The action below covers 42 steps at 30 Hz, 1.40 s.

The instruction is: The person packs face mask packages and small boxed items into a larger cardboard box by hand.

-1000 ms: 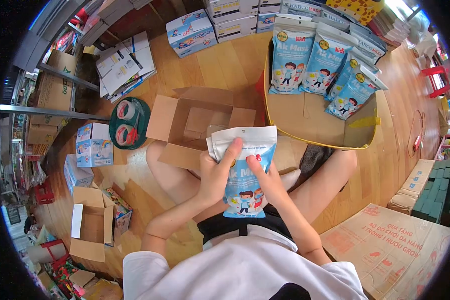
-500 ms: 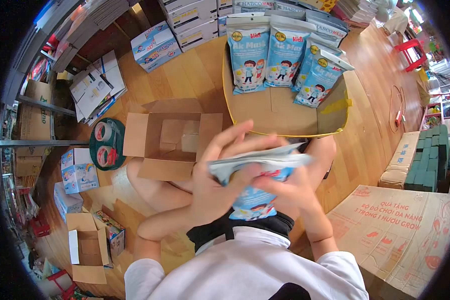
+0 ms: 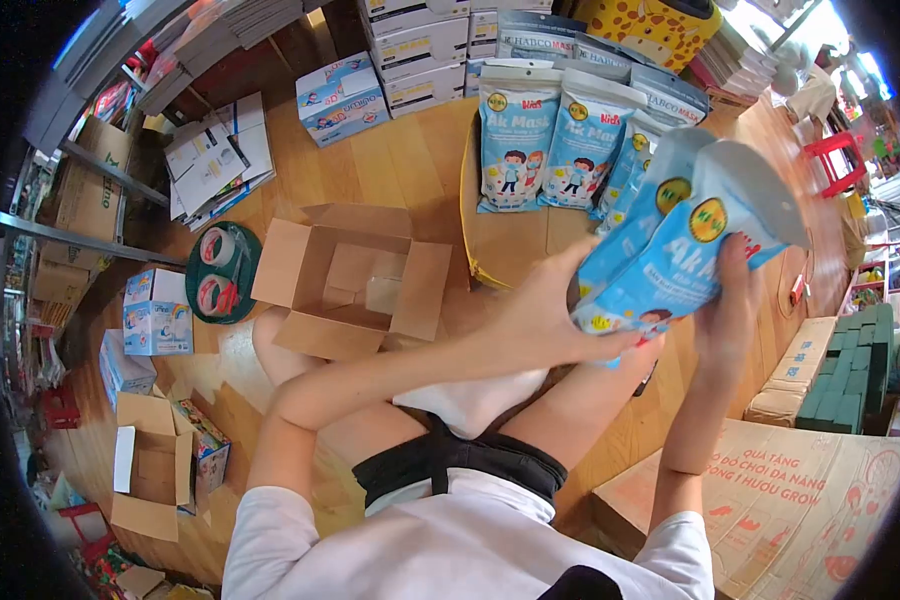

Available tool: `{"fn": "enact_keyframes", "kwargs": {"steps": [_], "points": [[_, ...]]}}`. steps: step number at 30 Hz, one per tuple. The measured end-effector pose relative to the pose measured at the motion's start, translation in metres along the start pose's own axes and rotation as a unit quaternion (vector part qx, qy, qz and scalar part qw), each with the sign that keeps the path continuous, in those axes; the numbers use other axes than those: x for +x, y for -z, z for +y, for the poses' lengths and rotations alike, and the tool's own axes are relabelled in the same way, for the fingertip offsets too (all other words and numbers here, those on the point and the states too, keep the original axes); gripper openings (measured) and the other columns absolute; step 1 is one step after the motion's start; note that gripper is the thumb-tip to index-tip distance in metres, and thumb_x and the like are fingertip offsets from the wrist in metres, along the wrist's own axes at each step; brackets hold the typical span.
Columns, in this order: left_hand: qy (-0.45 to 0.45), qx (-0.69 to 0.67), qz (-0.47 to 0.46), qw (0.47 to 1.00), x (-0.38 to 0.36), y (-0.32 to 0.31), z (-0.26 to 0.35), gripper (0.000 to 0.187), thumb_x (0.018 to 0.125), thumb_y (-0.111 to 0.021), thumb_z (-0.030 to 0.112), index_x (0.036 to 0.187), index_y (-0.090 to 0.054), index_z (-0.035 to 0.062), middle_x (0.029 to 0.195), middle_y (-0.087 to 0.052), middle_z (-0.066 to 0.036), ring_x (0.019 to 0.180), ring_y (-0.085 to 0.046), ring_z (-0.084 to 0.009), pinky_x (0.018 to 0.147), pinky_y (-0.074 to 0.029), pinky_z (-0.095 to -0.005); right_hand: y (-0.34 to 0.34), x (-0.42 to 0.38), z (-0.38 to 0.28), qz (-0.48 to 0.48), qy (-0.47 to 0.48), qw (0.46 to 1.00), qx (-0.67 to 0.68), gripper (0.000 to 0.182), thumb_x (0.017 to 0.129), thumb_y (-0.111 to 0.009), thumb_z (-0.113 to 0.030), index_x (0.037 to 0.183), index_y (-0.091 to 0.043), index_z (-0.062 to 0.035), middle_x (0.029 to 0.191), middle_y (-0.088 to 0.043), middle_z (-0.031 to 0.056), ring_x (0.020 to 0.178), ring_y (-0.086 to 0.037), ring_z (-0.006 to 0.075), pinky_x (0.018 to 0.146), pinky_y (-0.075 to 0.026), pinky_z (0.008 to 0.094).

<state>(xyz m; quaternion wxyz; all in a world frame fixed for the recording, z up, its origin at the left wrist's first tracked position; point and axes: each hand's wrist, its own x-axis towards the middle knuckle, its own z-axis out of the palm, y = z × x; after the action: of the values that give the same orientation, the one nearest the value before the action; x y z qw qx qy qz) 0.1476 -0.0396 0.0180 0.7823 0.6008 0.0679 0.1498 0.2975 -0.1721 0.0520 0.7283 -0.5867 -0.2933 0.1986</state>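
Observation:
Both my hands grip a small stack of light-blue kids' mask packs [image 3: 660, 262], tilted, with silver tops toward the upper right. My left hand [image 3: 555, 310] wraps round the lower left end. My right hand [image 3: 725, 305] clasps the right side, fingers over the front pack. Behind the stack is a yellow-edged cardboard box [image 3: 510, 245], whose right part is hidden by the packs and my hands. Inside it stand similar blue mask packs [image 3: 515, 140] in a row.
An open brown carton [image 3: 355, 270] sits by my left knee, next to a green basket [image 3: 223, 270] with tape rolls. White boxes [image 3: 420, 60] and grey mask packs [image 3: 540, 38] stand at the back. A large flat carton [image 3: 770, 500] lies at right, a smaller open box [image 3: 155, 465] at lower left.
The mask packs have moved from above my lap forward and right, to the box's right side. They are tilted now, and both hands have travelled with them.

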Motion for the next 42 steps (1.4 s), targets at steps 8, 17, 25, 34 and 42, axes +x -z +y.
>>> {"fn": "enact_keyframes", "kwargs": {"steps": [8,17,25,34,42], "points": [[-0.091,0.183,0.034,0.978,0.056,0.069,-0.017,0.092,0.065,-0.088,0.033,0.133,-0.04,-0.0062,0.127,-0.055,-0.021,0.118,-0.055,-0.0255,0.099,-0.043,-0.0362,-0.03,0.072,-0.02,-0.177,0.007,0.972,-0.156,0.05,0.087,-0.072,-0.027,0.123,-0.053,0.003,0.112,-0.063,0.0076,0.101,-0.059,0.0137,0.087,-0.048,0.0276],[-0.079,0.272,-0.013,0.959,0.065,0.153,-0.035,0.077,0.081,-0.077,0.023,0.14,-0.034,-0.0039,0.138,-0.048,-0.021,0.128,-0.047,-0.03,0.106,-0.039,-0.04,-0.044,0.104,0.103,-0.216,-0.093,0.971,-0.045,0.04,0.089,-0.071,-0.019,0.121,-0.056,0.0004,0.11,-0.064,0.0067,0.097,-0.059,0.0118,0.085,-0.049,0.0281],[-0.085,0.551,0.084,0.826,0.081,0.169,-0.04,0.06,0.073,-0.081,0.03,0.121,-0.057,0.0019,0.116,-0.057,-0.016,0.11,-0.05,-0.0316,0.095,-0.038,-0.0392,-0.043,0.107,0.106,-0.243,-0.069,0.962,-0.107,0.039,0.089,-0.071,-0.018,0.12,-0.057,0.0016,0.105,-0.065,0.0046,0.095,-0.058,0.0092,0.084,-0.049,0.0266],[-0.142,0.555,0.141,0.808,0.087,0.176,-0.055,0.053,0.069,-0.084,0.035,0.105,-0.066,0.0002,0.105,-0.057,-0.015,0.098,-0.051,-0.0314,0.089,-0.038,-0.0387,-0.009,0.108,0.065,-0.204,0.03,0.919,-0.335,0.022,0.079,-0.075,-0.003,0.1,-0.072,-0.0029,0.087,-0.069,0.0013,0.081,-0.061,0.0077,0.071,-0.047,0.0223],[-0.117,0.552,0.151,0.812,0.09,0.178,-0.055,0.056,0.067,-0.084,0.04,0.101,-0.065,-0.001,0.096,-0.056,-0.015,0.089,-0.05,-0.0293,0.083,-0.039,-0.0385,0.007,0.129,0.074,-0.178,0.048,0.925,-0.334,0.024,0.075,-0.075,-0.001,0.1,-0.072,-0.0018,0.088,-0.072,0.0047,0.081,-0.062,0.0094,0.074,-0.049,0.0255]]}}
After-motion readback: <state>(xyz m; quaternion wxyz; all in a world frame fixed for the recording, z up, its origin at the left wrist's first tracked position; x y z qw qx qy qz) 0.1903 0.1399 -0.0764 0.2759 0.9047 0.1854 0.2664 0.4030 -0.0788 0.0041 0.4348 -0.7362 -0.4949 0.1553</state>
